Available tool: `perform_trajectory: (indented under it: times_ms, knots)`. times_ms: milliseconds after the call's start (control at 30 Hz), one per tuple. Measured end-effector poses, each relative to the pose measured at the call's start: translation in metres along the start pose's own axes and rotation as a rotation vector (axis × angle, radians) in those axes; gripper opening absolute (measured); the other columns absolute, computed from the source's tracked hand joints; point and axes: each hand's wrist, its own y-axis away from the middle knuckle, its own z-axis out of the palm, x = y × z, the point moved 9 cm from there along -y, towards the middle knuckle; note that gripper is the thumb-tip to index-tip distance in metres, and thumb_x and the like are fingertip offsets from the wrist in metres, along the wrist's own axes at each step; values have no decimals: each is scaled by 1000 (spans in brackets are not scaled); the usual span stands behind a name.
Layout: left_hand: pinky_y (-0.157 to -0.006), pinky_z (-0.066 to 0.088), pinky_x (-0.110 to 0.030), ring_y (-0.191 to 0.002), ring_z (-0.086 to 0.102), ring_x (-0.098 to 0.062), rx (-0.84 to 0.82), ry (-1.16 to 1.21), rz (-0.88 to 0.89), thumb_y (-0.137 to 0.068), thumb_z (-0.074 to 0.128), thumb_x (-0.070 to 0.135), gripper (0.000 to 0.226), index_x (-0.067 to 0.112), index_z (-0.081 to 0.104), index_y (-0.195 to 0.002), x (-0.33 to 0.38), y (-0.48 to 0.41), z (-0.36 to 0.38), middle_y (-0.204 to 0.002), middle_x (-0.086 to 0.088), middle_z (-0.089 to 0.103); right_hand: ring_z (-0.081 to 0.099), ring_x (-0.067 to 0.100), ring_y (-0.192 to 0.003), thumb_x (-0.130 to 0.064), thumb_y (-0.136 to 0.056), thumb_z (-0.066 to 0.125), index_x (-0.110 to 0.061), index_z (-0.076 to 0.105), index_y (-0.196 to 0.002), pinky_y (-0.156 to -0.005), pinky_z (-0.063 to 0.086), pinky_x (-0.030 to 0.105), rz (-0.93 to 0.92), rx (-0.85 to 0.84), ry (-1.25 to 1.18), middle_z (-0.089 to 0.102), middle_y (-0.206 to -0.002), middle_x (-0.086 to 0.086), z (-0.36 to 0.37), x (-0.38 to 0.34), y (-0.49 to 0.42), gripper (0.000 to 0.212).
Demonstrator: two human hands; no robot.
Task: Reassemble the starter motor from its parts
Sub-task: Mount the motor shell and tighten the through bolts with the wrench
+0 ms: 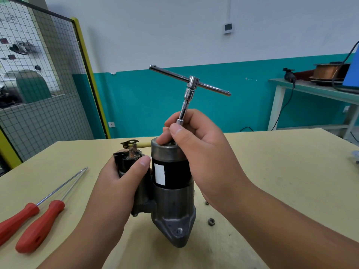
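Gripping solenoid [129, 162] with left hand [116, 178]; right hand [196, 146] pinching T-handle socket wrench [187, 94] shaft atop upright starter motor [172, 191] mid-table [281, 171]. White label [159, 174] blank.

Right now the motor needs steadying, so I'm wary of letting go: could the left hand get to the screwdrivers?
Probably yes, but only by letting go. The left hand grips the solenoid; the screwdrivers lie on bare table to its left, nothing between.
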Motion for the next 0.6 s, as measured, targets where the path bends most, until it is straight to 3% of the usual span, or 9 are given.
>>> perform_trajectory:
  times_ms: [200, 300, 367, 433, 533, 600]
  knots:
    - [-50, 62, -53, -89, 80, -33, -12, -10, 1, -60, 70, 77, 46, 50, 73, -98, 0, 0, 1, -98, 2, 82, 73, 10, -92, -32, -98, 54, -31, 64, -101, -80, 56, 15, -2, -4, -12, 76, -89, -5, 0, -1, 1, 10]
    - [-62, 65, -65, -93, 80, -33, -12, -13, 2, -61, 71, 76, 46, 50, 73, -98, 0, 0, 0, -100, 2, 81, 73, 10, -93, -32, -97, 53, -31, 63, -101, -81, 56, 16, -3, -4, -4, 76, -90, -5, 0, -1, 0, 11]
    - [-66, 65, -65, -94, 80, -31, -9, -23, -1, -59, 70, 78, 45, 52, 73, -97, 0, -1, -1, -99, 5, 81, 73, 10, -93, -32, -97, 53, -30, 63, -102, -81, 57, 16, -5, -6, -4, 76, -90, -5, 0, -1, 0, 11]
    - [-63, 66, -59, -96, 79, -32, -11, -21, -8, -60, 70, 77, 45, 51, 73, -97, -1, 0, 0, -100, 4, 81, 73, 10, -94, -32, -98, 53, -30, 63, -103, -82, 57, 16, -8, -7, -1, 76, -89, -6, 0, -1, 1, 12]
    - [-46, 55, -37, -91, 79, -36, -7, -35, -23, -59, 68, 78, 47, 51, 72, -96, -1, 0, 0, -98, 3, 81, 73, 10, -93, -32, -97, 53, -30, 63, -103, -82, 56, 15, -8, -9, -1, 76, -90, -5, 1, 0, 1, 12]
    - [-44, 52, -33, -90, 79, -36, -6, -37, -26, -59, 68, 78, 48, 50, 72, -98, -1, 0, 0, -97, 2, 81, 73, 9, -93, -31, -97, 53, -30, 63, -103, -82, 56, 16, -8, -8, -4, 76, -90, -5, 0, 0, 1, 11]
